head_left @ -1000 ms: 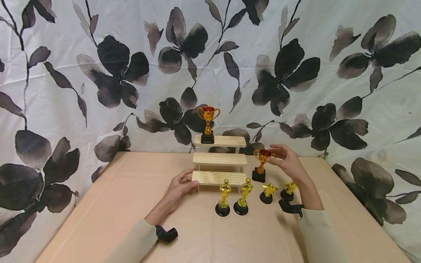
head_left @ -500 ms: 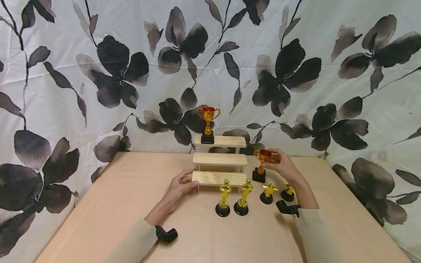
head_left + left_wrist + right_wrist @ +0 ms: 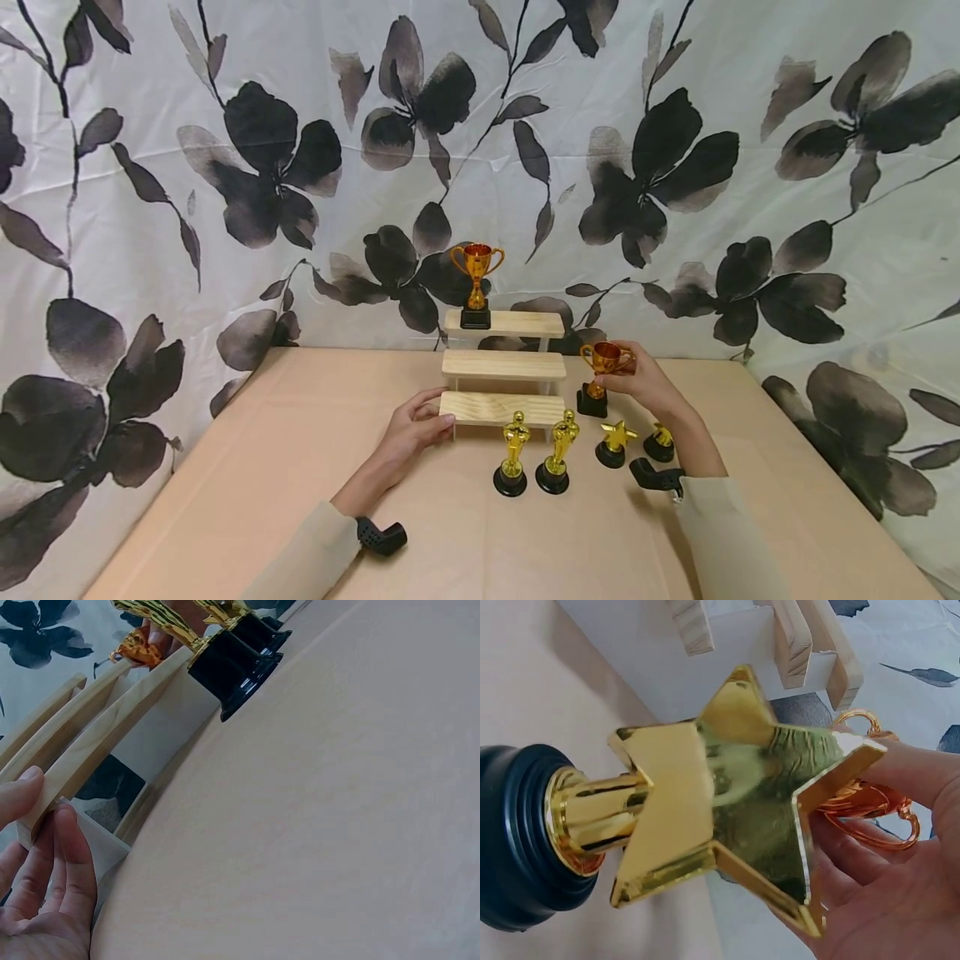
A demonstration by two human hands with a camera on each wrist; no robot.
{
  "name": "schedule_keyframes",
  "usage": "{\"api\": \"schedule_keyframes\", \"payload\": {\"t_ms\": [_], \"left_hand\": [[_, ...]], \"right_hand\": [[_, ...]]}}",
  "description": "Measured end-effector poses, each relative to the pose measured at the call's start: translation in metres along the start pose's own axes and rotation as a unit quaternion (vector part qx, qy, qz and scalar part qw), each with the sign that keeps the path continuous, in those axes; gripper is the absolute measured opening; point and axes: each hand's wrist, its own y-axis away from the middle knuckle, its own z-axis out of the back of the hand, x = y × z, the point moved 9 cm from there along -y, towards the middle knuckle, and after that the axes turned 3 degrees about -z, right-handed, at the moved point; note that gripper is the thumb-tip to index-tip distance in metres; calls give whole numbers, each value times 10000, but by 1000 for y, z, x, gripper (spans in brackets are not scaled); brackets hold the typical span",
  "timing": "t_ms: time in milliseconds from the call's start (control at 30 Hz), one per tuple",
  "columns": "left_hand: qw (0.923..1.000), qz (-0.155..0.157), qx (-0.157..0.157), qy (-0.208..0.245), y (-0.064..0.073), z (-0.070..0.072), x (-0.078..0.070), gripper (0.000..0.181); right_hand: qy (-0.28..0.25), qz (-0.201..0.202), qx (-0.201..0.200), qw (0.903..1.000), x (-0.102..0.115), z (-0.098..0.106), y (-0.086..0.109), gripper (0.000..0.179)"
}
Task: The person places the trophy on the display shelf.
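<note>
A three-tier wooden stand (image 3: 502,364) is at the middle of the table. My left hand (image 3: 408,429) grips the left end of its lowest tier, thumb on top and fingers beneath, as the left wrist view shows on the wooden edge (image 3: 105,731). Right of the stand, a bronze-coloured trophy cup (image 3: 603,357) with a black base stands upright. The fingers and thumb of my right hand (image 3: 647,387) hold it around the bowl and stem. In the right wrist view a gold star trophy (image 3: 727,787) partly hides this cup (image 3: 862,799).
A matching trophy cup (image 3: 476,265) stands at the left of the top tier. Two gold figure trophies (image 3: 515,440) stand before the stand. Two star trophies (image 3: 617,437) are to their right, one partly behind my right forearm. A floral cloth (image 3: 525,125) hangs behind the table.
My right hand has come in from the right and its fingers, earlier spread beside the trophy cup, have closed around it. The left hand keeps its grip on the stand.
</note>
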Motion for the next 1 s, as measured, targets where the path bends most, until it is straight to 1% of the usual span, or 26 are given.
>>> {"api": "schedule_keyframes", "payload": {"t_ms": [167,267,500,667,767,1000], "left_hand": [[10000,-33,-1,-4,-2,0,-1,69],[10000,-46,-3,-21,-3,0,-2,70],[10000,-20,-7,-50,-3,0,-1,67],[10000,-36,-37,-50,-3,1,1,66],[10000,-32,-53,-55,-3,2,2,65],[9999,-33,-55,-93,-1,2,2,66]], "right_hand": [[-172,25,3,9998,-3,1,-2,79],[-248,11,-29,9997,-4,0,-4,74],[107,-71,-157,9998,-7,-2,-6,65],[321,-92,-221,9992,-10,-5,-6,53],[370,-123,-251,9989,-11,-6,-5,47],[378,-112,-153,9991,-8,-11,-5,45]]}}
